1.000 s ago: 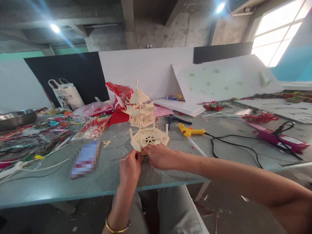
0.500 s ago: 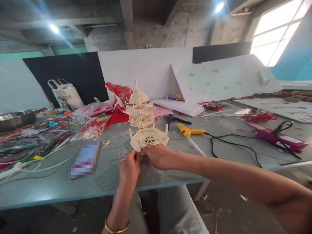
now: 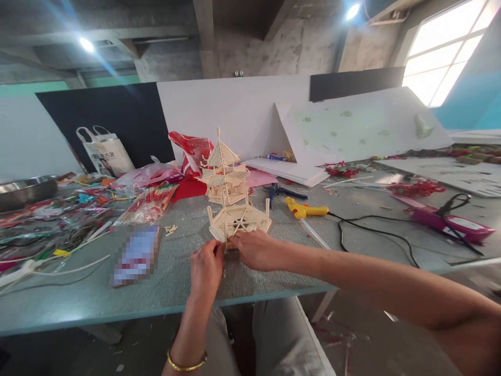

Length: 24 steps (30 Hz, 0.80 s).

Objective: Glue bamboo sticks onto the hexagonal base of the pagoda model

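A hexagonal base of pale wooden sticks point(image 3: 239, 222) stands on the grey table point(image 3: 176, 284) in front of me. Behind it rises a tiered stick pagoda point(image 3: 224, 169). My left hand point(image 3: 206, 269) has its fingers pinched at the near left corner of the base. My right hand point(image 3: 256, 249) presses its fingertips against the near edge, touching the sticks. What lies between the fingers is hidden.
A yellow glue gun point(image 3: 305, 210) with a black cord point(image 3: 376, 235) lies to the right. Red stick packets point(image 3: 151, 203) and a blurred card point(image 3: 135, 253) sit to the left, beside tangled wires and wrappers. White boards point(image 3: 352, 130) lean at the back.
Both hands stay at the near edge of the stick base; my left hand has slid slightly down and back. The base and pagoda have not moved.
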Motion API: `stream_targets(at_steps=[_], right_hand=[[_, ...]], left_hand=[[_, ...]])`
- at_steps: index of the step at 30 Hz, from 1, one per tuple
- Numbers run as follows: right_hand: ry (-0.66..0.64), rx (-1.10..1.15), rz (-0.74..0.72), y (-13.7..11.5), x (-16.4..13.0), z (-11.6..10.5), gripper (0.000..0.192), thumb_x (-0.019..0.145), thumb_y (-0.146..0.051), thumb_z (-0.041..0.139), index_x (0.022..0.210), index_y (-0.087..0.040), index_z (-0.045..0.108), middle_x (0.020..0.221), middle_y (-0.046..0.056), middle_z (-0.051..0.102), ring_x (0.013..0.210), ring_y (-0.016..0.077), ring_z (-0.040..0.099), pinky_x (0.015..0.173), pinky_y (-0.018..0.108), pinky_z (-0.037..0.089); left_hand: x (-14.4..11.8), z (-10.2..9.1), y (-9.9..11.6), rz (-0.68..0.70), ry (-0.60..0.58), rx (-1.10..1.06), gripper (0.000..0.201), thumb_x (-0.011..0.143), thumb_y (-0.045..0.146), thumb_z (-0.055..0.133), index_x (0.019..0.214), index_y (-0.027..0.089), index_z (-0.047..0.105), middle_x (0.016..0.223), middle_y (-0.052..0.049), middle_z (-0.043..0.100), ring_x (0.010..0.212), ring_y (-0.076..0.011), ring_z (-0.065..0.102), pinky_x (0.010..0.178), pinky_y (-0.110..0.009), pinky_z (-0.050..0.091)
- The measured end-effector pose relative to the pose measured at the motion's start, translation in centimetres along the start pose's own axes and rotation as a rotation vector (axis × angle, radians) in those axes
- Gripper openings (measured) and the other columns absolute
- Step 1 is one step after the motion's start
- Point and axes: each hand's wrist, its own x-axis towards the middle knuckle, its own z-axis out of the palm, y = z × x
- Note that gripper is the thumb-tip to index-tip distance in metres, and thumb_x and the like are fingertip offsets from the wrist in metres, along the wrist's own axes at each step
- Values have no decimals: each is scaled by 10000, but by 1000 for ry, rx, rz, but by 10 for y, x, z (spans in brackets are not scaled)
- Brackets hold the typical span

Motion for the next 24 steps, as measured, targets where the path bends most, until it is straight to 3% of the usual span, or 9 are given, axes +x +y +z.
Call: stream_targets(at_steps=[17,24], right_hand=[[10,60,-9,3,3,1,236,674,-91,443,880,-108,559,860,87,629,727,182,588,515,242,343],[17,52,-15,4,0,2,257,716,-120,428,935,-111,561,908,99,624,773,194,591,552,258,368]], left_hand=[[1,-3,2,32,14,65,187,816,248,472,750,181,634,659,-30,660,590,-127,571,573,-216,324],[2,-1,-2,4,-10,1,197,790,293,517,877,164,638,815,-60,687,679,-143,614,609,-221,374]])
